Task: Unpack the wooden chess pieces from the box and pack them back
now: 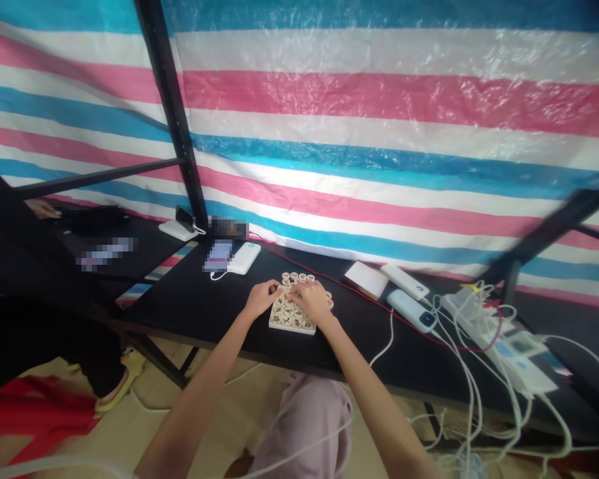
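A white tray (292, 329) of round xiangqi pieces (296, 322) with dark characters lies on the black table. My left hand (260, 299) is at the tray's upper left corner, its fingers and thumb curled against the edge. Over the tray's upper right part is my right hand (311, 301), with bent fingers pointing left and down onto a xiangqi piece. The fingers partly hide that piece and its neighbours. Behind the tray stand several loose pieces (294, 277) with reddish marks, and a few more show to the right of my right hand.
Back left are a phone (218, 255) and a white power bank (245, 258). A white box (366, 279), a pale blue device (412, 311) and power strips (504, 346) with tangled cables occupy the right. A red cable (324, 274) crosses behind the pieces. Another person (44, 332) is at left.
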### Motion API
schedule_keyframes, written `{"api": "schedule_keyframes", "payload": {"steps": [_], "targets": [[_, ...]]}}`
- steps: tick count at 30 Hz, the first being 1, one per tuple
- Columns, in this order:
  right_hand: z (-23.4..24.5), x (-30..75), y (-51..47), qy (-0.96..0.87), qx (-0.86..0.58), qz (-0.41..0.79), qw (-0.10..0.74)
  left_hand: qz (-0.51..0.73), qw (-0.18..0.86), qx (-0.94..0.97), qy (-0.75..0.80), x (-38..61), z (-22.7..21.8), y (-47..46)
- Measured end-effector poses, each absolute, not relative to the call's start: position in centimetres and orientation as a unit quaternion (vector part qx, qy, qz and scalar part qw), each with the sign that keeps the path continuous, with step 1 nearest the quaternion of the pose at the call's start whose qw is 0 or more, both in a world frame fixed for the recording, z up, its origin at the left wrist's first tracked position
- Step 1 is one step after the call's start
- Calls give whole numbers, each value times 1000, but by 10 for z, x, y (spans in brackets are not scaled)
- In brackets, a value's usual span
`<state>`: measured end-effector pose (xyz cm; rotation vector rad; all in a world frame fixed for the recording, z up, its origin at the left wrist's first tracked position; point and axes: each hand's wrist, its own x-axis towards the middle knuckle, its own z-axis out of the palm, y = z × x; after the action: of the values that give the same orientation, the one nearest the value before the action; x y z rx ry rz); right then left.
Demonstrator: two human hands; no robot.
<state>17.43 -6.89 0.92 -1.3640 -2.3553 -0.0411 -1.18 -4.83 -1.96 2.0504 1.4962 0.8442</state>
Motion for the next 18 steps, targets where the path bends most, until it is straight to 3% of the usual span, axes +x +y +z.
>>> {"api": "schedule_keyframes", "payload": {"steps": [9,18], "targets": [[21,197,-86,-798,-535,-51,273,305,235,743,547,-12,-16,-50],[-14,270,-136,-790,-548,45,271,317,240,742,541,-11,-17,-49]]}}
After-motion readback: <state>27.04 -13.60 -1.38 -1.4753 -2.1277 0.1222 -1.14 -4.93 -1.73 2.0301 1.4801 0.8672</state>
